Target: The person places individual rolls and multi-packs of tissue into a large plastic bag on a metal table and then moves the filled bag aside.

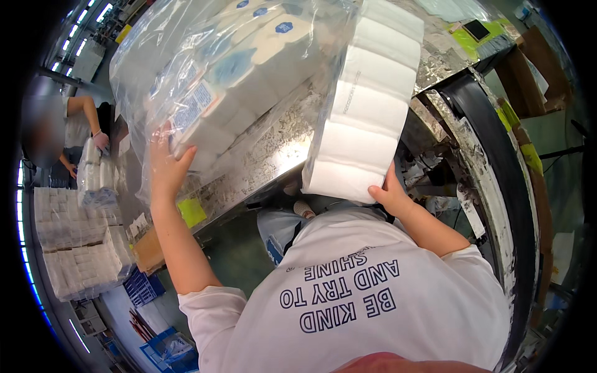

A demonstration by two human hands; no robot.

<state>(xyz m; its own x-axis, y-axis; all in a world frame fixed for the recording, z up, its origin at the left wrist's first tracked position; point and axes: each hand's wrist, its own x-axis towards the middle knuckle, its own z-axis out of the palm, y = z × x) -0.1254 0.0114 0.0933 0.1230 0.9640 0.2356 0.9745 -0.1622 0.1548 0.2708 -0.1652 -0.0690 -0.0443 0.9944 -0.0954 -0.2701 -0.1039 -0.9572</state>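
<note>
A long white pack of folded tissue (367, 105) in clear film stands tilted in front of me, its lower end near my shirt. My right hand (395, 194) grips that lower end, thumb on the front face and the other fingers partly hidden at the side. To the left lies a large clear plastic bag (146, 81) with several white and blue tissue packs (239, 93) inside. My left hand (168, 166) rests against the near left end of these packs, thumb spread and fingers stretched up along the film.
A worn metal worktable (273, 152) runs beneath the bag. On the right curves a black conveyor belt (491, 137), with cardboard (532, 71) beyond. A phone-like dark device (476, 30) lies at the far right. Left, another person handles packs beside stacked bundles (81, 242).
</note>
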